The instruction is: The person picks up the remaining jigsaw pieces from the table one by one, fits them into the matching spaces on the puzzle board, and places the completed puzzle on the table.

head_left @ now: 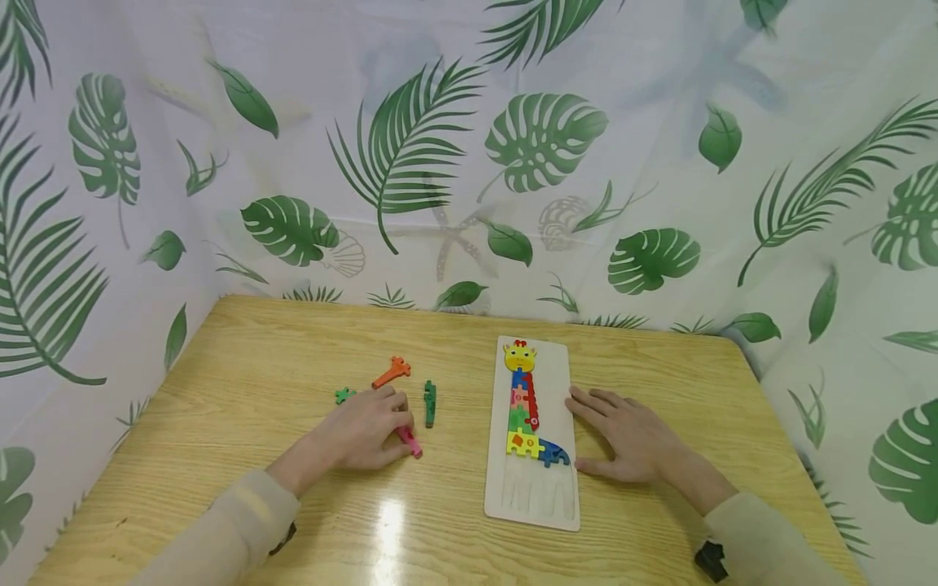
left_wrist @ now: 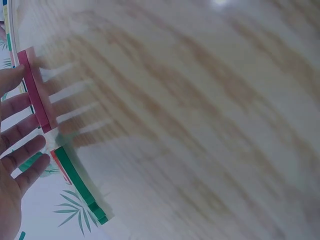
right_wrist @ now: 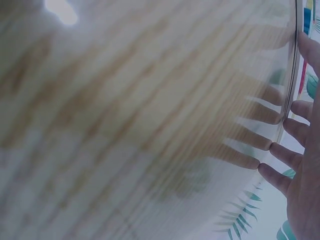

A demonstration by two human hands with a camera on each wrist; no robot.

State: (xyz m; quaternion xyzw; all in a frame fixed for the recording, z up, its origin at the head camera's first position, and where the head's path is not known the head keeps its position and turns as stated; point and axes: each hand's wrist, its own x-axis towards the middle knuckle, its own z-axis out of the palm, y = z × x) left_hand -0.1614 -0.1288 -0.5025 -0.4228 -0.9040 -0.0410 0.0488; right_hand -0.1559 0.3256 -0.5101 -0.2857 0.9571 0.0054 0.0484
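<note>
My left hand point(head_left: 365, 429) is over a pink puzzle piece point(head_left: 412, 444), pinching it between thumb and fingers just off the wood. In the left wrist view the same pink piece point(left_wrist: 35, 92) lies along the thumb and fingertips. To the right stands a pale wooden puzzle board point(head_left: 551, 399), bearing a giraffe puzzle point(head_left: 519, 399) with a yellow head, a several-coloured neck and a blue piece point(head_left: 554, 453) low on its right. Bare leg-shaped recesses show at its lower end. My right hand point(head_left: 633, 439) rests with spread fingers, its fingertips right at the board's right edge.
Around the left hand lie an orange piece point(head_left: 392, 371), a dark green piece point(head_left: 430, 404) and a small green piece point(head_left: 344, 395), partly near the hand. The wooden table point(head_left: 293, 334) meets a leaf-printed cloth point(head_left: 410, 268) behind and at both sides.
</note>
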